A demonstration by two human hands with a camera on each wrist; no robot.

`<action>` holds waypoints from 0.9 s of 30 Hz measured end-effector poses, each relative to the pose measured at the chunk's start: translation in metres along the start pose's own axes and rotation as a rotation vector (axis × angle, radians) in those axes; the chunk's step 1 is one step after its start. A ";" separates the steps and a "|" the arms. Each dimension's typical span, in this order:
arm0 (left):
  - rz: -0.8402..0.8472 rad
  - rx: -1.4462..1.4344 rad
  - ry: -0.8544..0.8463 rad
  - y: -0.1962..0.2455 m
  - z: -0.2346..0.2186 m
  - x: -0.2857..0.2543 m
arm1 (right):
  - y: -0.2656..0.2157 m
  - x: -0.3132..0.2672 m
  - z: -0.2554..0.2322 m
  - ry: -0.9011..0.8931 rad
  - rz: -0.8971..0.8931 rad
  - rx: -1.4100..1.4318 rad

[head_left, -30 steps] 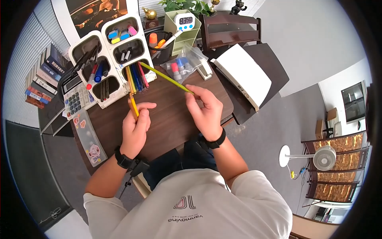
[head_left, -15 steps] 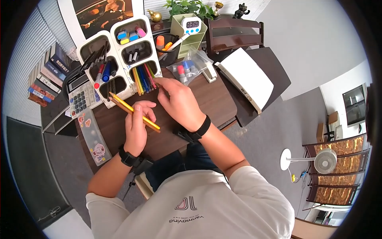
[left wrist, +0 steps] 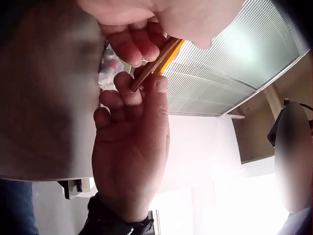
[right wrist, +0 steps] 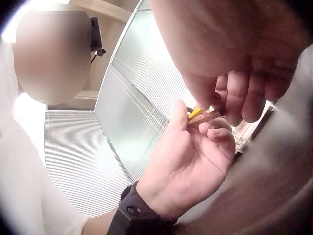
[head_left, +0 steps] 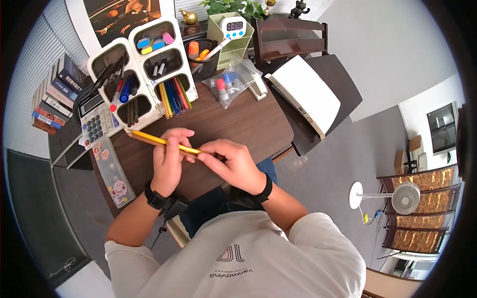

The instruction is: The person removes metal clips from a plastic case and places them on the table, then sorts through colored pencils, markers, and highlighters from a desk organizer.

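Note:
Across my two hands lie a yellow colored pencil (head_left: 149, 138) and a brown colored pencil (left wrist: 155, 66), side by side. My left hand (head_left: 168, 161) grips them near the middle, between thumb and fingers. Thumb and fingertips of my right hand (head_left: 236, 163) pinch their right-hand ends; in the left wrist view this hand (left wrist: 129, 137) shows its thumb against the yellow one. Beyond the hands, a bunch of colored pencils (head_left: 175, 98) stands in the lower right compartment of a white desk organizer (head_left: 149, 90). A yellow-green pencil is at the bunch's right side.
Markers and dark pencils fill other compartments. A calculator (head_left: 94, 126) and a stickered clear case (head_left: 112, 171) lie left. Behind stand a black pen cup (head_left: 203, 69) and a timer (head_left: 233, 27). A plastic bag of bottles (head_left: 228, 87), a stapler (head_left: 257, 88) and a white box (head_left: 305, 94) lie right.
My right hand has put the yellow-green pencil into the organizer's pencil compartment, let go and come back to the pencils in my left hand. Those pencils have swung from steep to nearly crosswise.

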State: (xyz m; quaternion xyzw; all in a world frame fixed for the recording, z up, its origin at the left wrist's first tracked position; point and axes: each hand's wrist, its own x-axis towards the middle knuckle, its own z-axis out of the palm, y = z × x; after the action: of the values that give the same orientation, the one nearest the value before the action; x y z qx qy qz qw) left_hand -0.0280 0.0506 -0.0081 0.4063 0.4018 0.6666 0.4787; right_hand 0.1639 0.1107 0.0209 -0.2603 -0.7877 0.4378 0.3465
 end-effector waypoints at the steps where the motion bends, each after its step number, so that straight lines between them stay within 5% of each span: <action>1: -0.002 0.016 0.000 0.002 0.003 0.000 | -0.002 -0.002 -0.002 0.025 0.060 0.035; 3: -0.003 0.032 0.000 0.004 0.005 -0.001 | -0.002 -0.004 -0.005 0.051 0.119 0.069; 5: -0.025 0.070 0.006 0.003 0.003 -0.001 | 0.003 -0.001 -0.007 0.285 -0.015 0.203; 10: -0.025 0.094 0.040 0.002 0.000 0.000 | -0.013 0.008 -0.023 0.502 -0.144 0.421; 17: -0.158 0.075 0.050 0.009 0.002 0.003 | -0.010 0.055 -0.017 0.400 -0.337 -0.376; 27: -0.137 -0.073 -0.020 0.006 -0.005 0.003 | 0.006 0.075 0.007 0.206 -0.205 -0.345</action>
State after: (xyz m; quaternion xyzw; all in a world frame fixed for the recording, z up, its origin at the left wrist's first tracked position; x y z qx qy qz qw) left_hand -0.0357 0.0513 -0.0036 0.3669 0.3992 0.6423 0.5418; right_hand 0.1127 0.1635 0.0370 -0.2774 -0.8337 0.2302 0.4184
